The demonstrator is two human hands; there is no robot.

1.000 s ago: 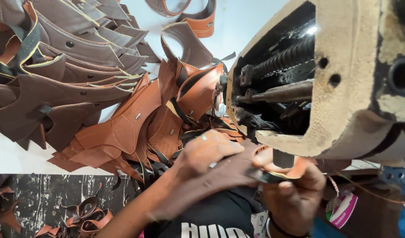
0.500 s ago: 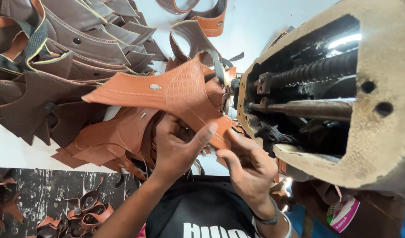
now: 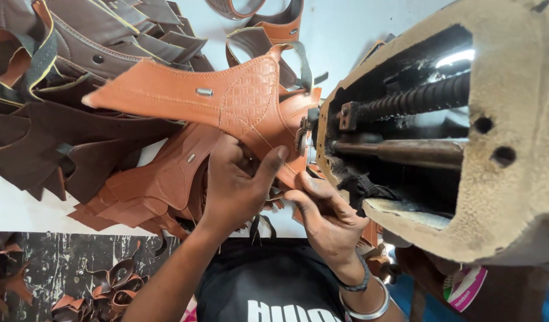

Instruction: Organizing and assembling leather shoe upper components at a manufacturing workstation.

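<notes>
One tan leather piece [image 3: 227, 98], embossed with a small square pattern and fitted with a single metal rivet, is held up in front of the sewing machine [image 3: 465, 137]. It is gripped by the left hand [image 3: 236, 185], whose fingers are closed on its underside while the thumb is pressed against its lower edge. The right hand [image 3: 328, 220] is set just beside it, nearer the machine; its fingers are curled at the lower corner of the same piece, though whether that corner is actually pinched cannot be told, since the fingertips are hidden. Two bangles, one dark and one silver, are worn on the right wrist.

The piece is pointed with its narrow end to the left and its broad end touching the machine's head, where two horizontal rods, one threaded and one smooth, are exposed inside the open casing.

Under the hands, a pile of more tan pieces [image 3: 161, 185] is spread on the white desk [image 3: 24, 209]; they overlap too much to be counted. A larger heap of dark brown pieces [image 3: 71, 89] is stacked to the left.
</notes>
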